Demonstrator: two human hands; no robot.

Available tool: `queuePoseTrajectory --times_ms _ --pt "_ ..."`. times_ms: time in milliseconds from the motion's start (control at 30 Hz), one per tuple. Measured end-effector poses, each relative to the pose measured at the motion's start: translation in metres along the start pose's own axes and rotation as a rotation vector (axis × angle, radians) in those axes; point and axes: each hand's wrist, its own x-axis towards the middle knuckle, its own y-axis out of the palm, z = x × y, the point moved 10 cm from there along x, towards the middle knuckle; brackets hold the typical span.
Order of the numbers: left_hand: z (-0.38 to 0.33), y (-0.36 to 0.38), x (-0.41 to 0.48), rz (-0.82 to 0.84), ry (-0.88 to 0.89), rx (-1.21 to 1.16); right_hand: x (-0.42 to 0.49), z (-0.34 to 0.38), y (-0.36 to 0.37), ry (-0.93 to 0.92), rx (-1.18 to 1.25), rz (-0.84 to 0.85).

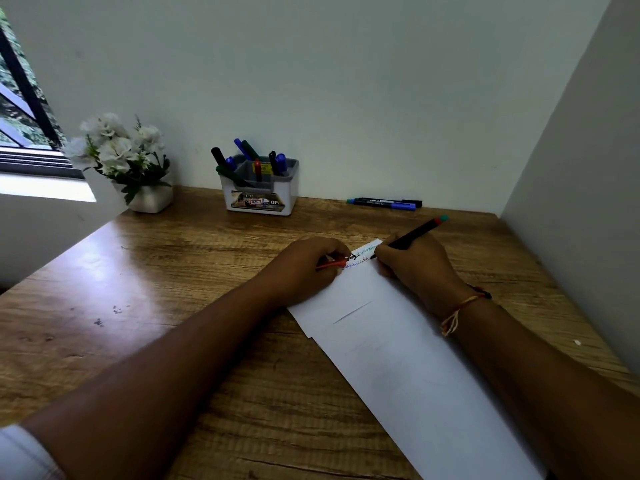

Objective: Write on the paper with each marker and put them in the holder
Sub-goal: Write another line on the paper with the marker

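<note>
A long white paper (388, 344) lies slanted on the wooden desk (173, 271), with short coloured scribbles at its far end. My right hand (415, 268) grips a black marker (412, 234) with a red and teal end, its tip touching the paper's far end. My left hand (304, 268) rests on the paper's left edge, fingers closed on a red cap (332, 264). The white and grey holder (261, 187) stands at the back wall with several markers in it. Two more markers (386, 203), one blue, one black, lie by the wall to its right.
A white pot of white flowers (128, 161) stands at the back left beside a window. A wall closes the desk on the right. Bare desk surface stretches to the left of my left arm.
</note>
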Motion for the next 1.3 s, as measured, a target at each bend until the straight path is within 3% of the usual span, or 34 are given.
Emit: queuePoseTrajectory --times_ms 167,433,600,967,1300 --pt "-0.003 -0.002 0.0 -0.008 0.002 -0.018 0.0 0.0 -0.001 0.036 0.064 0.021" --pt "-0.009 -0.024 -0.005 -0.157 0.015 -0.098 -0.013 0.025 -0.008 -0.02 0.47 0.1" --pt "-0.013 -0.034 -0.007 -0.224 0.018 -0.173 -0.023 0.031 0.001 0.05 0.675 0.215" --pt "-0.019 -0.038 -0.009 -0.249 0.071 -0.178 -0.026 0.031 0.008 0.044 0.661 0.256" --pt "-0.029 -0.043 -0.015 -0.26 0.085 -0.2 -0.031 0.041 0.015 -0.109 0.541 0.316"
